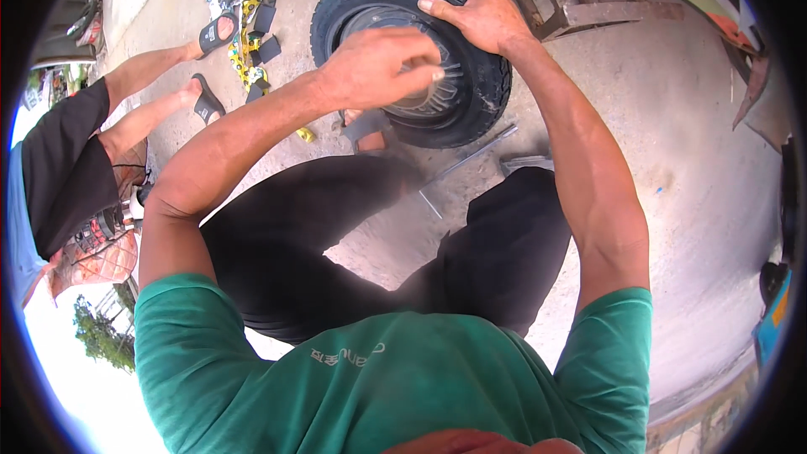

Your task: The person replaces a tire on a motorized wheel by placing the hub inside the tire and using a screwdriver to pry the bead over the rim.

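A small black wheel [494, 88], a tire around a dark metal rim with a ribbed hub [433, 88], stands tilted on the floor in front of my knees. My right hand [487, 17] grips the tire's upper right edge, its thumb on the sidewall and its fingers over the tread. Over the hub hovers my left hand [382, 67]; the fingers are bent and slightly blurred, with a gap between them and the thumb, and I see nothing in it. This hand and forearm hide part of the rim. Below the wheel, a thin metal rod tool [471, 155] lies on the floor.
At the left another person in black shorts [71, 160] and dark sandals [208, 99] is close by. Yellow patterned cloth [244, 34] with dark pieces lies beyond the sandals. A rusty metal frame [580, 13] stands at the upper right. A dark flat piece [525, 162] lies near my right knee.
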A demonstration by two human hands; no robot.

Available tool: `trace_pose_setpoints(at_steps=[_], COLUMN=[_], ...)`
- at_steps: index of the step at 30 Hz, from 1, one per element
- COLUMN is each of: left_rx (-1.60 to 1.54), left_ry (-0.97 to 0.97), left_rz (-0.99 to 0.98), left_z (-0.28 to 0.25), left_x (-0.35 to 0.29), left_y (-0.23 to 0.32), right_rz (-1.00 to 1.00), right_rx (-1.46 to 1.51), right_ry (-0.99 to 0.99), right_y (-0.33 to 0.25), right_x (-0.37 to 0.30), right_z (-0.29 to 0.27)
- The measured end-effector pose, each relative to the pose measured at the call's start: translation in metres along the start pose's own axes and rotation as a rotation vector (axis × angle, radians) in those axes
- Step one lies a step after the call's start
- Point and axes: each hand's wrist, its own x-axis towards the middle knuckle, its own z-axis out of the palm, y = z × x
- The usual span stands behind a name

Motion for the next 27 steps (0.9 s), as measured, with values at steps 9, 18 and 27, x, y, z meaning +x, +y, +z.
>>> trace_pose_setpoints(at_steps=[9,18,27], left_rx=[0.300,0.376,0.275], left_ry=[0.060,-0.221,-0.463], left_rz=[-0.039,-0.126,-0.314], left_z=[-0.015,-0.024,-0.034], left_x=[0.109,0.144,0.157], left_y=[-0.037,-0.045,-0.035], right_rz=[-0.139,-0.039,0.236], right_rx=[0.107,0.204,0.245], right_ry=[-0.018,-0.034,0.019], right_y=[0.004,0.005,-0.007], right_x=[-0.001,-0.004,-0.031], right_z=[0.002,-0.005,-0.008])
